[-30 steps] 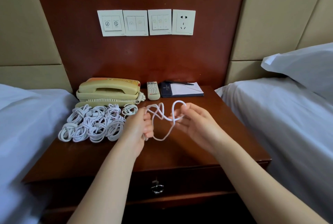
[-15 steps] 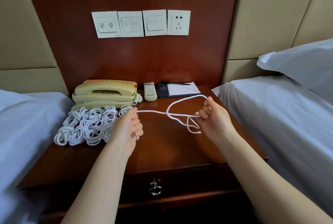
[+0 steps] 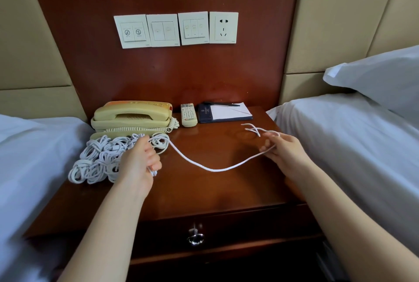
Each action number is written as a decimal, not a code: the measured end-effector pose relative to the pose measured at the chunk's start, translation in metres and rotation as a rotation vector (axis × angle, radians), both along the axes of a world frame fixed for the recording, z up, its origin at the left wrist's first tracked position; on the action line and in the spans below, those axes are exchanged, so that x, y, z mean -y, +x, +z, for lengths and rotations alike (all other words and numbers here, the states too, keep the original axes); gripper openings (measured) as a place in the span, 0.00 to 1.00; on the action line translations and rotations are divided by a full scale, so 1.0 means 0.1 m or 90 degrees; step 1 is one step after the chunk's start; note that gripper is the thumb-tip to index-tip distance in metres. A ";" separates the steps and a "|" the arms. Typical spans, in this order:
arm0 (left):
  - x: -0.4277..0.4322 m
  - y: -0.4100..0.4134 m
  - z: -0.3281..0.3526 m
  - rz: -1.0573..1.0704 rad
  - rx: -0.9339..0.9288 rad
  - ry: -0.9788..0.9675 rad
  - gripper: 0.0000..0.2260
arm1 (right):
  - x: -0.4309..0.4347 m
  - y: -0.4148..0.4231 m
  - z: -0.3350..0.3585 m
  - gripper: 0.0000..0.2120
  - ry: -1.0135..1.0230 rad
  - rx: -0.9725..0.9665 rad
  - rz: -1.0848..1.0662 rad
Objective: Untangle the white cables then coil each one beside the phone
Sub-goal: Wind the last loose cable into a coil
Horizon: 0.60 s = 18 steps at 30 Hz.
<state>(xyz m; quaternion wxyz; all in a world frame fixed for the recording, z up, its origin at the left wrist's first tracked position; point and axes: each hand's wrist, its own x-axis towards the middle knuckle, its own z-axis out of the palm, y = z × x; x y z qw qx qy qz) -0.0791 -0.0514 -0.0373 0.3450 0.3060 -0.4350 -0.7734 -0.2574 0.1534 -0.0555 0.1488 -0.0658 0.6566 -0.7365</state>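
The left hand (image 3: 138,161) is closed in a fist around one thin white cable (image 3: 215,169), and a short white end pokes out under its little finger. From the far side of that fist the cable runs out to the right and sags in a shallow curve low over the dark red-brown wooden bench (image 3: 204,193). It then climbs to the right hand (image 3: 284,151), whose thumb and fingers pinch it. Beyond the right hand's fingertips the rest of the cable sticks out in a few blurred loose strands, and I cannot tell how they cross.

To the left of the left hand, and partly hidden by it, a heap of coiled white cables (image 3: 95,161) lies on the bench. Just beyond that heap, further from the left hand, sits the cream corded phone (image 3: 133,114). Between the two hands and further back are a pale remote control (image 3: 188,115) and a dark-covered notepad (image 3: 226,113) with a black pen (image 3: 221,104) along its far edge.

Left of the left hand is a white-sheeted bed (image 3: 34,145). Right of the right hand is a second white bed (image 3: 340,136).
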 end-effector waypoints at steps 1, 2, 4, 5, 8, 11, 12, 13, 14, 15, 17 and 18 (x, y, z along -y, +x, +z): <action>-0.02 0.00 0.00 -0.003 -0.001 -0.001 0.20 | 0.02 0.00 -0.01 0.09 0.026 -0.014 0.009; -0.03 0.00 0.01 -0.005 -0.003 -0.003 0.20 | 0.04 0.01 -0.01 0.11 0.044 -0.021 0.012; -0.09 0.00 0.03 -0.007 0.003 -0.017 0.19 | 0.05 -0.01 -0.06 0.18 0.148 -0.089 -0.008; -0.13 0.00 0.04 -0.009 0.013 -0.033 0.19 | 0.06 -0.02 -0.08 0.21 0.255 -0.168 -0.023; -0.26 -0.02 0.03 -0.035 0.070 -0.114 0.19 | 0.09 0.10 -0.09 0.19 0.418 -0.469 -0.056; -0.40 -0.07 0.00 -0.064 0.103 -0.191 0.19 | 0.23 0.43 0.04 0.11 0.229 -0.581 0.019; -0.43 -0.08 0.00 -0.062 0.111 -0.216 0.19 | 0.28 0.58 0.10 0.11 0.173 -0.559 0.091; -0.45 -0.09 0.00 -0.050 0.123 -0.244 0.19 | 0.33 0.72 0.13 0.13 0.129 -0.525 0.173; -0.47 -0.10 0.00 -0.031 0.140 -0.278 0.18 | 0.36 0.85 0.17 0.14 0.095 -0.483 0.250; -0.47 -0.11 0.00 -0.011 0.161 -0.316 0.18 | 0.40 0.95 0.18 0.15 0.076 -0.440 0.310; -0.49 -0.12 0.00 0.022 0.206 -0.389 0.16 | 0.45 1.07 0.18 0.16 0.066 -0.363 0.381; -0.49 -0.13 -0.01 0.032 0.222 -0.417 0.17 | 0.46 1.10 0.19 0.15 0.058 -0.324 0.398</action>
